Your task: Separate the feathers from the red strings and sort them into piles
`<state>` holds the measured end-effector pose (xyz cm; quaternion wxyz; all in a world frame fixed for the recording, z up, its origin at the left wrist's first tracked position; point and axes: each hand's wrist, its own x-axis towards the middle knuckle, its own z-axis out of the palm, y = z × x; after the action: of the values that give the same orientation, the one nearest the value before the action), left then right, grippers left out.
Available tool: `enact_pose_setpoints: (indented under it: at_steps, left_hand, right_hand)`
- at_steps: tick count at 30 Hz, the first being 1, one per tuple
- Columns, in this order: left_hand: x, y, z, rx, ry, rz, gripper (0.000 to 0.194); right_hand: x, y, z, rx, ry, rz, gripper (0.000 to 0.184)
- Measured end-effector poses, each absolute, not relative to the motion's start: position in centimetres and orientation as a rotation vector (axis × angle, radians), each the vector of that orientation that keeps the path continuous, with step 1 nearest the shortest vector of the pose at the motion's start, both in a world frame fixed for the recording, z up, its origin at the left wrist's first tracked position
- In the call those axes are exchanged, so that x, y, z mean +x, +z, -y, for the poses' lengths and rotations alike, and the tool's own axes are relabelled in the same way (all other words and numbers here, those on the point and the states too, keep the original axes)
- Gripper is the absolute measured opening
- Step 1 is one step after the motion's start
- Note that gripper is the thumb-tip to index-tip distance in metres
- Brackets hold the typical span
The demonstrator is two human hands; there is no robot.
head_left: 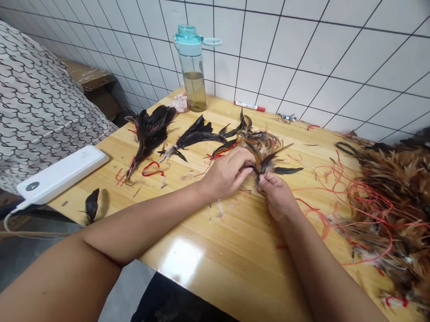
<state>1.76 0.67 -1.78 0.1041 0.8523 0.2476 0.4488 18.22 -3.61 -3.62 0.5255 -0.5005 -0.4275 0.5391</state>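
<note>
A small bunch of feathers sits between two hands above the tabletop.
The right hand grasps the bunch's lower end between thumb and fingers; the left hand pinches a dark feather at its left side. Just behind lies a pile of brownish feathers. Two black bundles lie to the left; red string and a large brown heap spread to the right. Near the tiled wall are a bottle and a marker.
</note>
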Motion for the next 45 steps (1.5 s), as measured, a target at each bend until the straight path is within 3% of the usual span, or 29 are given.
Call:
enact_pose_setpoints:
  at_steps: [10, 14, 17, 19, 24, 36, 45]
  left_hand:
    - [1.7, -1.5, -1.6, 2.137, 1.088, -1.153, 0.003]
    - [1.0, -0.2, -1.5, 2.275, 0.727, -1.252, 0.027]
    - [0.7, 0.7, -0.7, 2.411, 0.465, -1.083, 0.023]
    - [0.5, 0.9, -0.4, 2.494, 0.407, -0.867, 0.014]
    - [0.2, 0.0, -1.2, 2.606, 0.283, -0.682, 0.014]
    - [0.4, 0.1, -1.8, 2.621, 0.602, -0.763, 0.014]
    - [0.0, -0.3, -2.1, 2.713, 0.513, -0.733, 0.020]
  right_hand:
    - [18.3, -3.9, 3.3, -1.190, 1.230, 0.850, 0.040]
    - [18.3, -4.0, 3.3, -1.176, 1.220, 0.774, 0.040]
    - [18.3, -4.2, 3.3, -1.193, 1.211, 0.776, 0.040]
    - [18.2, -4.3, 3.3, -1.209, 1.194, 0.796, 0.039]
    - [18.0, -4.3, 3.5, -1.271, 1.142, 0.893, 0.037]
    - [18.1, -5.6, 3.5, -1.548, 0.789, 1.307, 0.025]
    - [18.1, -4.9, 3.6, -1.619, 0.728, 1.470, 0.020]
